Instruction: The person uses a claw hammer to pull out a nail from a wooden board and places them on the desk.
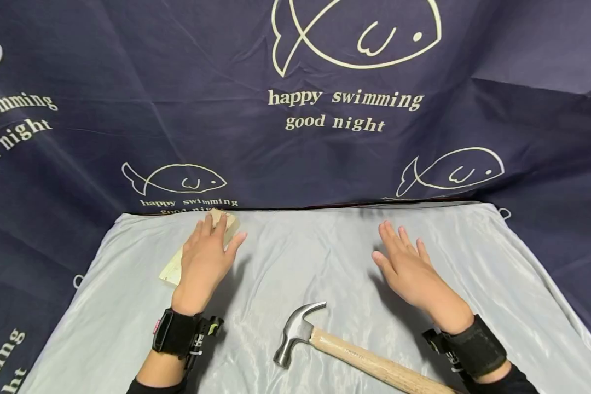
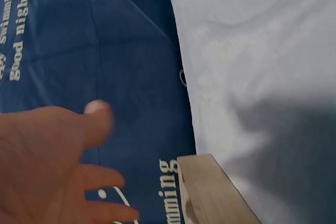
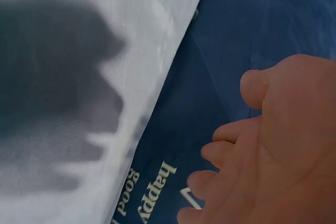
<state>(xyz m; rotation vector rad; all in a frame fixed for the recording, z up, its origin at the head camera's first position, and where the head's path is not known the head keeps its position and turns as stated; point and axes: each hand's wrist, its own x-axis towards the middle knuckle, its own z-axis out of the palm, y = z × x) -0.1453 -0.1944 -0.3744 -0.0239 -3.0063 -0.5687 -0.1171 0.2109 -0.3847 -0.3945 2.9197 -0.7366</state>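
Note:
My left hand (image 1: pixel 206 261) hovers above a pale wooden block (image 1: pixel 174 269) at the table's left, hiding its middle in the head view. In the left wrist view the hand (image 2: pixel 58 166) is apart from the block (image 2: pixel 215 192), thumb and fingers extended, nothing held. Over the right half of the table my right hand (image 1: pixel 411 273) is raised with its fingers extended; the right wrist view shows the palm (image 3: pixel 283 150) bare. A claw hammer (image 1: pixel 300 328) with a steel head and wooden handle (image 1: pixel 374 364) lies between the hands, near the front.
A light grey satin cloth (image 1: pixel 285 262) covers the table, and both hands cast shadows on it. Behind and at the sides hangs a dark blue curtain (image 1: pixel 325 164) printed with fish and words. Each wrist wears a black strap (image 1: pixel 177 334) with a small camera.

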